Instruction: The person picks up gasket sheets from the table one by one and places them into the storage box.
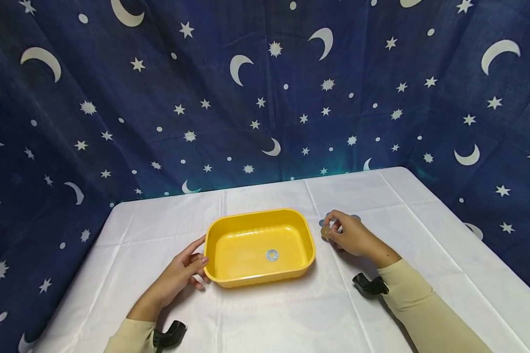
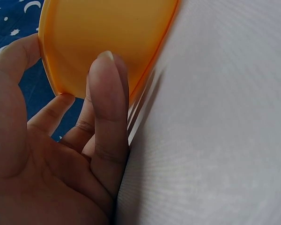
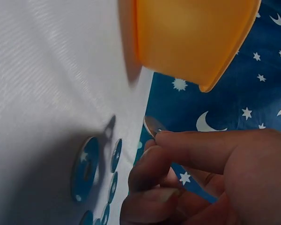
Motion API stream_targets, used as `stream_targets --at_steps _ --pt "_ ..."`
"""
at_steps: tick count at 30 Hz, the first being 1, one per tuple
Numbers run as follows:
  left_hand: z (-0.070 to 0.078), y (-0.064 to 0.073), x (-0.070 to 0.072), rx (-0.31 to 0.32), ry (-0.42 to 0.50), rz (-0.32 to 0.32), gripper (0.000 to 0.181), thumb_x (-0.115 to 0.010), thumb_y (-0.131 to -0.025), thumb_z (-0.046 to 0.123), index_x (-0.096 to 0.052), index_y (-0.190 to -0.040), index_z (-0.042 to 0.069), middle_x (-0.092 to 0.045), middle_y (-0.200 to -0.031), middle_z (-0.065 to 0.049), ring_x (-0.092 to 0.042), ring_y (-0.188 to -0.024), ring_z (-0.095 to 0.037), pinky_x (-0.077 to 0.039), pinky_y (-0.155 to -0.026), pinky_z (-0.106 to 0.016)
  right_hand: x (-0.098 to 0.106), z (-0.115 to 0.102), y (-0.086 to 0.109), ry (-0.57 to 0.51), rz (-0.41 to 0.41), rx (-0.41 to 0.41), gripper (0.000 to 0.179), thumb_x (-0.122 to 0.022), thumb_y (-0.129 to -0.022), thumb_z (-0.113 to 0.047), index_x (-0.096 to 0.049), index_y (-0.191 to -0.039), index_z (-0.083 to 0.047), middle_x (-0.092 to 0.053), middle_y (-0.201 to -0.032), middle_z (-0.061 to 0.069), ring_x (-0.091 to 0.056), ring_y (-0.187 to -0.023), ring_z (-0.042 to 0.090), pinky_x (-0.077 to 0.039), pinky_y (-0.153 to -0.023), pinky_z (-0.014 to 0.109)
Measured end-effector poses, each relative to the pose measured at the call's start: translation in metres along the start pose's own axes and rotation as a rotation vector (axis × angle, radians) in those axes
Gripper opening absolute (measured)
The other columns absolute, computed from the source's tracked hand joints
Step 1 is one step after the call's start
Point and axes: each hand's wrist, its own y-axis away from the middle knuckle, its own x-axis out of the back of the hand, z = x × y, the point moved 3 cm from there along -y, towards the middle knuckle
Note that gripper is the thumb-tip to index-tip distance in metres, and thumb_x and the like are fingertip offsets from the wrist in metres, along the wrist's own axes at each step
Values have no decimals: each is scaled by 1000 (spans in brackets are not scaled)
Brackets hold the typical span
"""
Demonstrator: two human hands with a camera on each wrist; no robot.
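Note:
A yellow plastic tray point(image 1: 259, 281) stands on the white cloth, with one flat metal washer point(image 1: 271, 255) inside it. At the tray's left end my left hand point(image 1: 183, 269) holds its corner, thumb on the rim and the other fingers along the outer wall. To the right of the tray, my right hand point(image 1: 352, 238) pinches another washer point(image 3: 152, 125) between thumb and fingertips, above the cloth. Several more washers point(image 3: 85, 168) lie on the cloth beneath and behind that hand, which mostly hides them in the head view.
A white cloth point(image 1: 287, 318) covers the table. Behind and along both sides hangs a dark blue curtain point(image 1: 221, 113) with white moons and stars. Black wrist mounts point(image 1: 370, 285) stick out from both forearms, close to the cloth.

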Motion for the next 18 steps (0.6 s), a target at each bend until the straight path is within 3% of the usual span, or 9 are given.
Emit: stream_targets --at_steps 9,18 --pt "1 0 1 -2 -3 -1 61 -56 -91 32 -25 -143 35 -51 -104 -14 -65 -74 -27 -57 -60 -35 2 -10 2 -21 36 16 22 -62 -88 -22 -53 -107 -16 -51 -81 7 -52 -53 17 -49 -46 28" --pt "3 1 -1 -10 8 -16 61 -56 -92 30 -24 -144 33 -50 -103 -15 -64 -74 -26 -56 -59 -34 5 -16 3 5 67 61 20 -61 -88 -17 -53 -106 -19 -53 -80 4 -50 -55 17 -46 -45 26"
